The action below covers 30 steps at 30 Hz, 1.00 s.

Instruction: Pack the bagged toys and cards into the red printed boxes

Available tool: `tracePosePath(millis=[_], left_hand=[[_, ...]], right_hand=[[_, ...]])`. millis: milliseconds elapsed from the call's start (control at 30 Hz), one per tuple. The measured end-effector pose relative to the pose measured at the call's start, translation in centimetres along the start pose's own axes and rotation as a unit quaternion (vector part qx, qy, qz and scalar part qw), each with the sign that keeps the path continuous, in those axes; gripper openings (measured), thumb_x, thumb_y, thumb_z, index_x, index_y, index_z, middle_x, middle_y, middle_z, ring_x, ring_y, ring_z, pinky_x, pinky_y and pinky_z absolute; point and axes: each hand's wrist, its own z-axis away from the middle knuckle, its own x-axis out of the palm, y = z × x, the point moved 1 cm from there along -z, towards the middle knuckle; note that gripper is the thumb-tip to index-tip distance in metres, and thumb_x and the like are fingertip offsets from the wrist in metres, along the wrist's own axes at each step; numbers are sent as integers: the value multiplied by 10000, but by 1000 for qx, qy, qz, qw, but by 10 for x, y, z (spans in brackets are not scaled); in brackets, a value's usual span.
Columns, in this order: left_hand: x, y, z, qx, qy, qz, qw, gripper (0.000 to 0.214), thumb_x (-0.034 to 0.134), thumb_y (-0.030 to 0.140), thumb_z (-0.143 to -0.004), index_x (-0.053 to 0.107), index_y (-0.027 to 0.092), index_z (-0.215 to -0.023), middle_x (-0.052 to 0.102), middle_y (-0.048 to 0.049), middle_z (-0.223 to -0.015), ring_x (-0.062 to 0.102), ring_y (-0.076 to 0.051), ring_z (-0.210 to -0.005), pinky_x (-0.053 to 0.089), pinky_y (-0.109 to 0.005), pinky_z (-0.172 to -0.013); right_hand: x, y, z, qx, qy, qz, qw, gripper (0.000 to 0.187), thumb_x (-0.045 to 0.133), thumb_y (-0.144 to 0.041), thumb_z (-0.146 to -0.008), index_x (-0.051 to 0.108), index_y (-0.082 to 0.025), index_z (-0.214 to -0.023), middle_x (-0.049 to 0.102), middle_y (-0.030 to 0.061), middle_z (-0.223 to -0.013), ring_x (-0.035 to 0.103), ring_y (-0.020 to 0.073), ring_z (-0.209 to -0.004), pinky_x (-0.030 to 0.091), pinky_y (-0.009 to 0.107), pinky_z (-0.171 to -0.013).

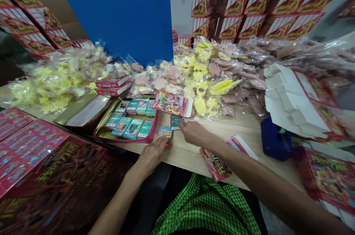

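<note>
My left hand (151,153) is closed on a few trading cards (165,131) with blue and orange faces, at the table's front edge. My right hand (195,134) has its fingers curled in a pinch at the corner of a dark green trading card (176,121) lying on the table. To the left, an open tin (154,130) with a pink rim holds several stacks of cards in two rows. A red printed card box (171,103) with a white open flap rests partly over the tin's right corner. Another red box (219,164) lies beneath my right forearm.
Bagged yellow and pink figures (202,68) are heaped along the back. A gold lid (83,111) and two red boxes (112,90) lie left. Folded white cartons (296,105) and a dark blue holder (273,140) stand right. Red display boxes (255,2) are stacked behind.
</note>
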Motion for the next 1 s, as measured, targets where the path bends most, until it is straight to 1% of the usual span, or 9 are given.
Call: tracePosePath(millis=[167,300,433,533,633,700,767,833,1000], left_hand=[[-13,23,-2,-70,159,-14,985,277,460,198,-1019,676,168,-1190,784,-123,-1065,767,-216,-925,611,-312,-834],[-23,62,-29,-213,267,175,923,239,533,332,-1021,710,182,-1077,774,-33,-887,734,-159,-750,575,-235,-692],[-1,104,-72,-215,203,337,894,284,560,412,-983,706,172,-940,697,-25,-814,667,-153,-702,547,-242,-630],[28,141,-95,-158,154,303,927,350,648,422,-899,637,171,-1144,666,-97,-1061,662,-217,-912,568,-333,-764],[54,180,-106,-44,1,231,972,834,809,481,-698,475,157,-1390,609,-191,-1288,587,-372,-1203,507,-527,-974],[64,200,-109,-3,-105,173,979,1008,865,450,-572,431,124,-1421,606,-224,-1285,567,-441,-1217,447,-609,-1016],[66,209,-111,-11,-148,136,979,1033,859,378,-523,413,94,-1411,609,-220,-1242,592,-439,-1151,438,-615,-1005],[60,211,-112,-26,-134,138,981,993,835,327,-520,407,101,-1387,594,-192,-1231,598,-403,-1116,457,-583,-989],[37,204,-109,-14,5,209,978,974,824,278,-544,353,165,-1389,559,-154,-1261,592,-351,-1137,505,-529,-956]], right_hand=[[-6,-3,25,95,101,-105,985,362,431,-53,-914,622,-64,-1221,707,227,-1101,684,331,-1017,525,416,-873],[-10,5,48,112,145,-234,955,327,338,-131,-1006,649,-159,-1102,740,69,-911,708,195,-798,547,274,-712],[-13,32,85,132,217,-328,910,210,410,-170,-976,594,-192,-876,677,-11,-763,653,133,-652,495,203,-581],[-19,70,128,215,285,-295,886,170,453,-162,-924,578,-205,-818,623,-7,-708,616,160,-654,454,233,-599],[-27,107,173,306,337,-232,860,160,468,-130,-872,602,-210,-838,620,22,-706,596,202,-678,416,274,-635],[-28,123,195,349,355,-205,843,190,490,-107,-832,618,-202,-935,632,30,-702,590,215,-650,391,281,-616],[-26,129,208,367,361,-196,835,248,512,-95,-813,608,-190,-1021,650,32,-707,598,217,-628,378,278,-593],[-23,125,212,357,360,-199,839,226,520,-99,-830,596,-188,-1023,681,41,-752,625,213,-648,391,273,-598],[-34,84,198,236,338,-189,891,177,484,-86,-888,628,-190,-886,693,58,-832,642,209,-796,437,297,-729]])
